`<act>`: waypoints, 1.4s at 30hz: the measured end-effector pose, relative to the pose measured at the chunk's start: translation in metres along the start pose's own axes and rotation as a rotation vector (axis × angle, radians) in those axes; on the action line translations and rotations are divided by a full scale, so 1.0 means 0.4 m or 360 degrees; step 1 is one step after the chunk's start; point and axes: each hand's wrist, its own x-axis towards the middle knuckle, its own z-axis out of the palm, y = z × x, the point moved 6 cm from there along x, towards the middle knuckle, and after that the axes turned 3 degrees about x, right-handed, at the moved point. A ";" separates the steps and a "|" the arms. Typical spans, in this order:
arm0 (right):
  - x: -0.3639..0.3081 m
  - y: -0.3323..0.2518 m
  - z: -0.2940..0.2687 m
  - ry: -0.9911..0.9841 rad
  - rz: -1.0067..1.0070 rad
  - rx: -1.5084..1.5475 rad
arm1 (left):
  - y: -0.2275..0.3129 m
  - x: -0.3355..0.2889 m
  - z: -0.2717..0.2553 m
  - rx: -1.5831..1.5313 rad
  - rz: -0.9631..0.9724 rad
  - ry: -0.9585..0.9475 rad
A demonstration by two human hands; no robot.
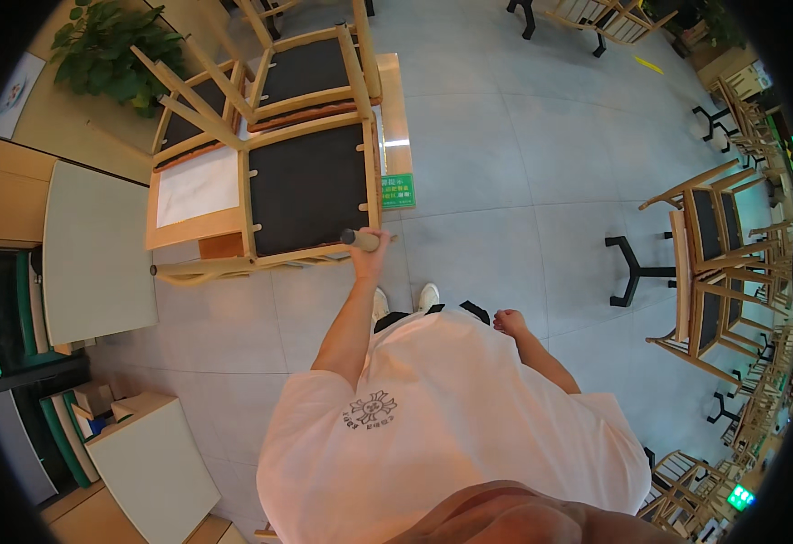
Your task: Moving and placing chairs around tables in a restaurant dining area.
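Note:
My left hand (371,258) is closed round a wooden leg (362,240) of an upturned chair. The leg points up toward me and has a dark cap at its end. The chair's black seat underside (310,186) faces up in a light wood frame. This chair rests at the near end of a wooden table (394,91), beside two more upturned chairs, one of them a black-bottomed chair (306,72). My right hand (509,322) hangs by my side over the floor, its fingers curled in with nothing visible in them.
A green sign (397,191) lies on the table's right edge. At the left stand a leafy plant (111,45) and pale-topped cabinets (97,245). Along the right, upturned chairs (709,227) sit on tables with black feet (632,272). Grey tiled floor (469,236) lies between.

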 end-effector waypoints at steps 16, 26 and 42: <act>0.032 -0.114 0.096 -0.0147 0.0065 0.0369 | 0.234 -0.054 -0.101 -0.0543 -0.0341 0.0123; 0.057 -0.271 0.214 -0.0108 0.0111 0.1179 | 0.420 -0.204 -0.053 -0.1067 -0.0498 0.0063; -0.178 -0.341 0.057 -0.0332 -0.0515 0.1950 | 0.543 -0.349 -0.140 -0.1534 -0.0497 -0.0105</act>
